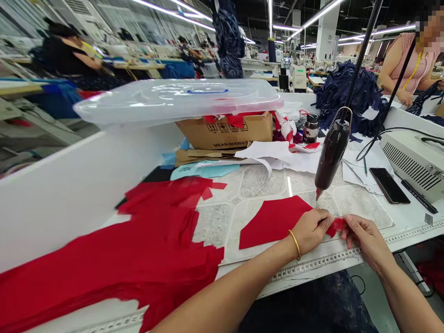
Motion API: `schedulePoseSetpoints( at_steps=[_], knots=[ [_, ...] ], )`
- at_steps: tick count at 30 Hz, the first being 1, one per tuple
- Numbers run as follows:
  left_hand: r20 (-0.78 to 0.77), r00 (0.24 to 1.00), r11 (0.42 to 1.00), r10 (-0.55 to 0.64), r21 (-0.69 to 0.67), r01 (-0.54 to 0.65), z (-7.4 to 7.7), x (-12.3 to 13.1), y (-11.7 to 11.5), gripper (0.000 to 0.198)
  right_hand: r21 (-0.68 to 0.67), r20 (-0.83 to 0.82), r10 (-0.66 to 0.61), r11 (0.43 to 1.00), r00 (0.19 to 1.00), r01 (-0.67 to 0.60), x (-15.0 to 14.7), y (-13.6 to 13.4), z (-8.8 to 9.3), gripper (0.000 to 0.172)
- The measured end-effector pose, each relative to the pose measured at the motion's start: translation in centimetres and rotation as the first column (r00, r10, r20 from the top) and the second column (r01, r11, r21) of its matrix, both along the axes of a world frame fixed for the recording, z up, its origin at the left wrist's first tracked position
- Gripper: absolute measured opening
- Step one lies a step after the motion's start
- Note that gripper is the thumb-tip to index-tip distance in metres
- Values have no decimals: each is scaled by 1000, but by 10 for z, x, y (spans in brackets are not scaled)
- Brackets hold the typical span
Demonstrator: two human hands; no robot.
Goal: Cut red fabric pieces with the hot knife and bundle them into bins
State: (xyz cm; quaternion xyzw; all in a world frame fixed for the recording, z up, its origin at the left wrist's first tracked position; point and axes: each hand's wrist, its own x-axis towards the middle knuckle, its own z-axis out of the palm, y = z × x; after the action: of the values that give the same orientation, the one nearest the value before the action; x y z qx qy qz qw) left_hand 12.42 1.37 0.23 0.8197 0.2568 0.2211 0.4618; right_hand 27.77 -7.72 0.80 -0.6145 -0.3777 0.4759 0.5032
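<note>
Left hand [310, 231] and right hand [367, 240] pinch a red scrap [336, 226] between them, a red panel [274, 222] lying just left, nearer the left hand.

One head-worn view faces forward and down, near the left hand [308, 231] and right hand [367, 240].

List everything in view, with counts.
fabric scrap: 1, red, between hands
fabric panel: 1, red, on patterned mat
fabric length: 1, red, left of panel
cardboard box: 1, brown, behind panel
plastic lid: 1, clear, atop box
hanging gun tool: 1, black, above panel
machine: 1, white, far right
tape measure: 1, white, front edge
fabric pile: 1, navy, back right
co-workers: at least 3, various, background
left hand: 1, gold bangle, on panel
right hand: 1, bare, pinching scrap
</note>
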Motion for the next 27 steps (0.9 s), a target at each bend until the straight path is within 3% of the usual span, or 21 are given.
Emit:
schedulePoseSetpoints(
  at_steps=[8,19,27],
  knots=[
    [-1,1000,1000,-9,-2,9,-1,-1,1,35,-18,-43,-20,1000,999,19,-4,3,5,56],
    [12,1000,1000,11,1,-11,-1,-1,1,36,-6,-109,-92,996,990,92,-5,2,-2,57],
    [53,998,995,37,-92,-32,2,-1,-1,24,14,-57,-78,997,995,79,-7,1,-4,56]
  ],
)
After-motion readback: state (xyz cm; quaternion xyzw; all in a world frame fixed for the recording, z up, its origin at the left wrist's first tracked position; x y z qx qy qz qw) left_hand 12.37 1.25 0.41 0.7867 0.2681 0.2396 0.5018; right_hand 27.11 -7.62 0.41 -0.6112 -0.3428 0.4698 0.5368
